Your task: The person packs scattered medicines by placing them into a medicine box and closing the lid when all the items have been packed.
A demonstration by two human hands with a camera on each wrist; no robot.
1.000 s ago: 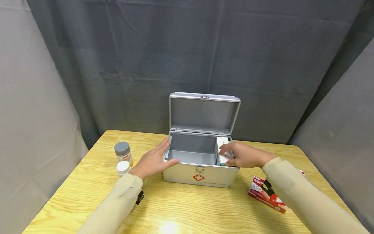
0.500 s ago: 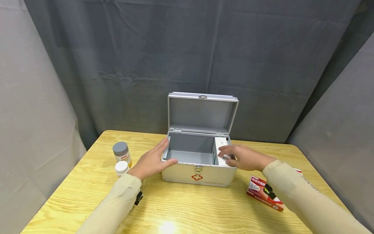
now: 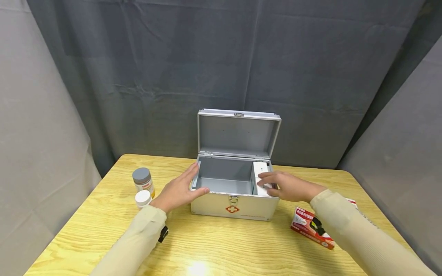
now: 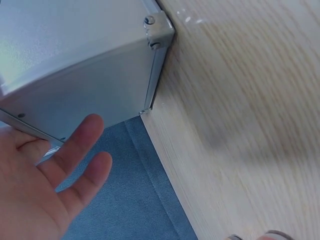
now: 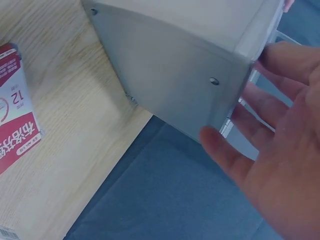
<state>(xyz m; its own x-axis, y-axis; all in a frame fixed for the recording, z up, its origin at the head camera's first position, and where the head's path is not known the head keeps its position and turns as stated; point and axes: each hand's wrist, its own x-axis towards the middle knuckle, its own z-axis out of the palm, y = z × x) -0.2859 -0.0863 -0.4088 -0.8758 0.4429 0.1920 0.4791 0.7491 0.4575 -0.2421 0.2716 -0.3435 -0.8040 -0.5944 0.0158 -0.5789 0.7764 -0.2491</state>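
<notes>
A silver first-aid case [image 3: 232, 205] stands with its lid up on the wooden table. My left hand [image 3: 181, 191] lies against its left end with fingers straight and thumb over the front rim; in the left wrist view, two fingers of that hand [image 4: 70, 175] stick out beside the case wall. Two white boxes [image 3: 260, 168] sit inside at the right end, one behind the other. With bent fingertips and thumb, my right hand [image 3: 290, 187] touches the top of the nearer box, partly covering it. In the right wrist view, the case wall [image 5: 170, 70] hides these fingertips.
A red-and-white medicine box [image 3: 307, 226] lies on the right, partly under the right forearm. To the left stand a grey-capped bottle [image 3: 142, 178] and a white-capped bottle [image 3: 143, 197]. Behind the table [image 3: 221, 245] hangs a dark curtain [image 3: 165, 76].
The nearer white box has settled lower in the case under my right fingers. My left hand has stayed on the case's left end.
</notes>
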